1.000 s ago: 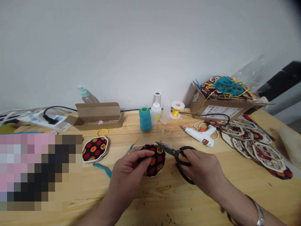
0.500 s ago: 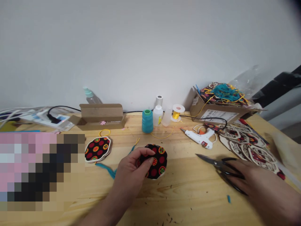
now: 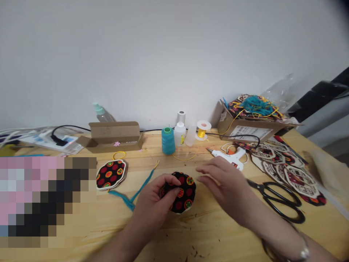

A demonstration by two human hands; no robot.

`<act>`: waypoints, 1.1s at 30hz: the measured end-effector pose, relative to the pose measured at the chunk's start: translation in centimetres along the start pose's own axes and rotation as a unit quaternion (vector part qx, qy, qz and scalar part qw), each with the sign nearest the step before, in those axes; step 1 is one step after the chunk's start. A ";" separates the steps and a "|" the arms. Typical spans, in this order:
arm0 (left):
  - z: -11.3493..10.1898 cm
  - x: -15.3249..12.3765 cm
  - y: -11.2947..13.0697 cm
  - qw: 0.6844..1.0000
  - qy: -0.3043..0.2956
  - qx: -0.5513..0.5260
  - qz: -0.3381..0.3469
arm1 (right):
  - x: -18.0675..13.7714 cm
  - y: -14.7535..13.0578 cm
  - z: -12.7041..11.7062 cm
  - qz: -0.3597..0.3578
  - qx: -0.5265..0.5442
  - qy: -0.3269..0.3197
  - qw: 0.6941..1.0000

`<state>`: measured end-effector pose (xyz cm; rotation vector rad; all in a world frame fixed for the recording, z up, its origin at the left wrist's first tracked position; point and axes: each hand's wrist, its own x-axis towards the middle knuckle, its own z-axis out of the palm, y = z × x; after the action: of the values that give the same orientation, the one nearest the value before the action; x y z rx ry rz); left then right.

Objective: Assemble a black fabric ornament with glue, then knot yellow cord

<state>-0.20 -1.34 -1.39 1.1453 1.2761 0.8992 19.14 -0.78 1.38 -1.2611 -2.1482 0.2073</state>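
My left hand (image 3: 160, 196) pinches a round black fabric piece (image 3: 187, 194) with red dots and flowers, held between thumb and fingers just above the table. To its right, my right hand (image 3: 225, 187) is open and empty, its fingertips pointing at the piece but apart from it. Black-handled scissors (image 3: 280, 198) lie on the table beside my right forearm, their blades partly hidden behind the hand. A teal tassel (image 3: 124, 198) with a yellow loop lies left of my left hand. Near it is a stack of similar patterned pieces (image 3: 111, 174).
At the back stand a cardboard box (image 3: 114, 142), a teal thread cone (image 3: 168, 141), a white bottle (image 3: 180, 134) and a yellow cord spool (image 3: 203, 130). A white glue gun (image 3: 231, 157) lies behind my right hand. Wooden cutouts (image 3: 289, 167) and a filled carton (image 3: 245, 127) are at right.
My right hand has let go of the scissors, leaving them on the table, and has moved left toward the fabric piece. My left hand keeps its pinch on the piece.
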 end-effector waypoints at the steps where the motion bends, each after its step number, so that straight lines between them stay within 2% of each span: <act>1: 0.0 0.0 0.0 1.000 -0.004 0.006 0.006 | 0.5 -0.4 0.9 -0.017 0.010 0.004 1.000; 4: 0.0 0.1 -0.1 0.999 -0.017 0.022 0.016 | 0.9 -0.5 2.4 -0.037 0.044 0.029 0.998; 7: 0.1 0.1 -0.3 0.998 -0.033 0.036 0.025 | 0.7 -0.1 2.7 -0.033 0.070 0.042 0.996; 11: 0.3 -0.1 -0.4 0.996 -0.065 0.046 0.036 | 0.5 0.0 2.6 -0.027 0.072 0.017 0.997; 15: 0.5 -0.3 -0.3 0.996 -0.072 0.044 0.033 | 0.6 -0.2 2.6 -0.015 0.048 -0.021 0.999; 17: 0.5 -0.4 -0.2 0.996 -0.069 0.041 0.028 | 0.8 -0.1 2.5 0.004 0.039 -0.020 0.999; 21: 0.4 -0.4 0.1 0.998 -0.057 0.034 0.005 | 0.9 0.9 1.6 0.084 0.051 0.031 0.995; 22: 0.4 -0.3 0.2 0.998 -0.050 0.030 -0.003 | 0.8 1.1 1.1 0.100 0.072 0.018 0.992; 23: 0.3 -0.2 0.2 0.999 -0.041 0.025 -0.009 | 0.6 1.3 0.5 0.111 0.105 -0.022 0.988; 24: 0.3 0.0 0.3 0.999 -0.028 0.018 -0.014 | 0.4 1.4 -0.2 0.111 0.151 -0.100 0.977; 25: 0.2 0.1 0.4 1.000 -0.014 0.009 -0.017 | 0.2 1.4 -0.8 0.096 0.207 -0.211 0.951; 26: 0.1 0.3 0.4 1.000 -0.002 -0.001 -0.020 | 0.0 1.4 -1.4 0.073 0.258 -0.323 0.907; 27: 0.0 0.4 0.4 1.000 0.008 -0.011 -0.022 | -0.2 1.4 -1.8 0.048 0.289 -0.410 0.864; 28: -0.1 0.5 0.5 0.999 0.014 -0.022 -0.024 | -0.3 1.5 -2.0 0.036 0.301 -0.449 0.840; 29: -0.1 0.5 0.5 0.999 0.014 -0.032 -0.025 | -0.3 1.5 -2.1 0.037 0.303 -0.462 0.833; 30: -0.2 0.5 0.5 0.999 0.012 -0.042 -0.025 | -0.2 1.6 -1.9 0.052 0.301 -0.447 0.841; 33: -0.2 0.3 0.4 0.998 -0.014 -0.057 -0.021 | 0.3 1.8 -0.4 0.155 0.307 -0.310 0.886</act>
<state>-0.29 -0.95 -1.06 1.0351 1.2054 0.9104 20.63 0.32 1.04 -1.2266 -2.0612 1.4785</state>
